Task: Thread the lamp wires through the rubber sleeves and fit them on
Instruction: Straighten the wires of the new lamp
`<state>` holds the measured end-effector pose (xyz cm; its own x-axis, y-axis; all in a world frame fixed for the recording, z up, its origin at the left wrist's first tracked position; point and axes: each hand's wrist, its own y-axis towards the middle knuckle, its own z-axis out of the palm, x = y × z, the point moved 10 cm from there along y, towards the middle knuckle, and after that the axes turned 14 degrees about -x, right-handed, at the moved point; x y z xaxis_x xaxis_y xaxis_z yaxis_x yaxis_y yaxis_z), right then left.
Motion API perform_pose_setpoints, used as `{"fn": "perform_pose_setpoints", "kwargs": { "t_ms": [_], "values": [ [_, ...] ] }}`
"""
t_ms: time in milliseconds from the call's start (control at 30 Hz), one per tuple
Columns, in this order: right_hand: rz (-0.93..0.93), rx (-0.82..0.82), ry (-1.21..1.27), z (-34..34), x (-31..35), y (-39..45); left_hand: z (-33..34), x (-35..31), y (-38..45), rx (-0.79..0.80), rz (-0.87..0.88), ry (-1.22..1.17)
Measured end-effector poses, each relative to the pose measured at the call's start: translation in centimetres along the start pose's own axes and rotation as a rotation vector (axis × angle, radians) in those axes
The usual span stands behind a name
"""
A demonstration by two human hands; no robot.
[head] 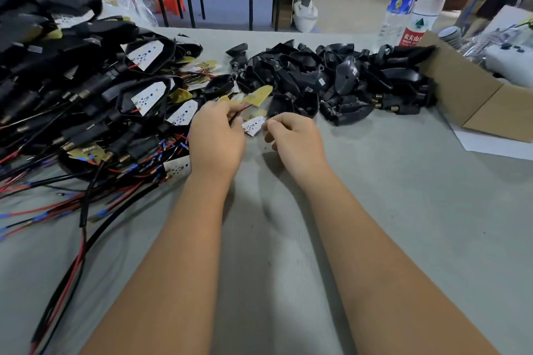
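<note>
Red-black wires (239, 112) pinched in left hand (216, 135) fingers; right hand (294, 135) loosely curled, empty

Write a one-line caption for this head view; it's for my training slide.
Left hand pinches a lamp board's wires beside the right hand.

Glossy black plastic housings (331, 78); matt grey tablecloth (403, 181).

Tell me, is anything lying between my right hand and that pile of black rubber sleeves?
Nothing visible does. The right hand sits just short of the black sleeve pile, with only bare grey table between them. The left hand pinches thin wires.
</note>
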<state>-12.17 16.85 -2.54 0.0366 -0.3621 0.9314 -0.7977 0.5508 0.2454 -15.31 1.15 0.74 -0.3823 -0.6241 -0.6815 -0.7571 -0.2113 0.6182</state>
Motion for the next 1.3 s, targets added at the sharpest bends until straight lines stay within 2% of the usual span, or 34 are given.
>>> {"fn": "perform_pose_setpoints", "kwargs": {
  "t_ms": [133,267,367,467,600,667,767,867,933,1000,1133,1300],
  "values": [
    [0.085,-0.017,0.252,-0.6,0.0,0.2,0.5,-2.4,-0.9,0.06,-0.007,-0.308],
    [0.153,-0.056,0.43,-1.7,-0.4,0.5,1.5,-3.9,-1.8,0.136,-0.005,-0.367],
    [0.204,-0.07,0.517,-2.2,-0.7,0.6,1.7,-3.8,-2.4,0.161,0.063,-0.157],
    [0.303,-0.162,0.706,-3.1,-1.3,0.9,1.2,-3.7,-2.4,0.133,0.187,0.11],
    [0.464,-0.318,1.016,-4.7,-3.2,1.4,0.8,-3.1,-2.0,0.134,0.168,0.189],
    [0.529,-0.326,1.121,-5.0,-3.9,1.6,0.9,-2.9,-2.0,0.149,0.158,0.19],
    [0.544,-0.198,1.137,-4.2,-3.3,1.6,1.2,-3.6,-2.2,0.157,0.182,0.183],
    [0.508,-0.032,1.004,-2.3,-2.2,1.1,1.5,-4.8,-2.6,0.146,0.227,0.148],
    [0.494,0.022,0.959,-1.5,-1.9,0.8,1.8,-5.2,-3.1,0.162,0.237,0.123],
    [0.487,-0.008,0.97,-1.9,-2.0,1.0,2.0,-4.9,-3.3,0.172,0.199,0.112],
    [0.507,-0.197,1.012,-4.1,-3.4,1.8,2.3,-3.4,-3.1,0.205,0.058,0.056],
    [0.538,-0.378,1.089,-6.3,-4.8,2.3,2.6,-3.1,-3.3,0.23,0.06,0.069]
  ]
}}
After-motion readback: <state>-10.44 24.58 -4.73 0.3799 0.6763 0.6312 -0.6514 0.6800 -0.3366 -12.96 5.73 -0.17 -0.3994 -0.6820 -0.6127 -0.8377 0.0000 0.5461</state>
